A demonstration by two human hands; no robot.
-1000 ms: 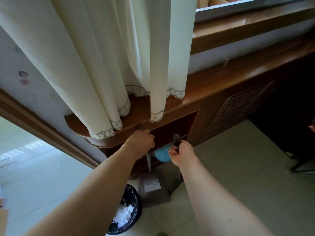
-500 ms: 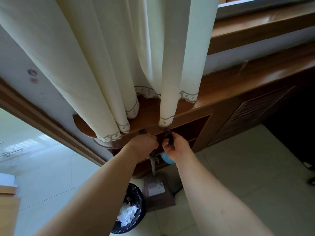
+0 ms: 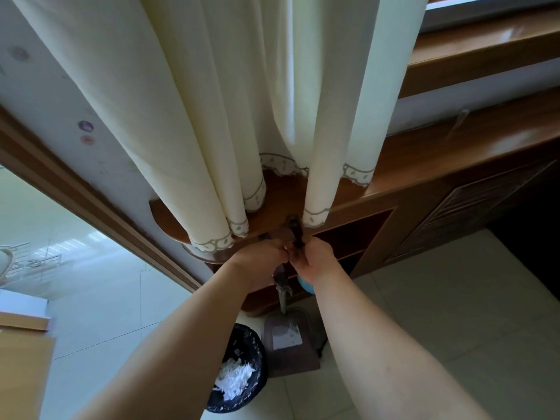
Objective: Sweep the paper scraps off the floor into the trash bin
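Note:
My left hand (image 3: 257, 259) grips the top of the dustpan handle, and my right hand (image 3: 315, 257) grips the dark broom handle (image 3: 295, 230) right beside it. Both hands meet at the edge of the wooden ledge. The brown dustpan (image 3: 288, 341) stands upright on the floor below them, leaning against the cabinet, with a pale label on its pan. The black-lined trash bin (image 3: 239, 368) sits just left of the dustpan and holds white paper scraps (image 3: 233, 375). The broom's head is hidden behind my right arm.
A cream curtain (image 3: 242, 116) hangs down onto the wooden ledge (image 3: 424, 159) above a cabinet with open shelves (image 3: 354, 237). A blue object (image 3: 304, 284) peeks out by my right wrist. Pale floor tiles (image 3: 439, 298) spread right; a cardboard box (image 3: 21, 359) sits at left.
My right hand has brought the broom handle left and up until it meets my left hand at the ledge. The view has tilted and drawn closer to the curtain.

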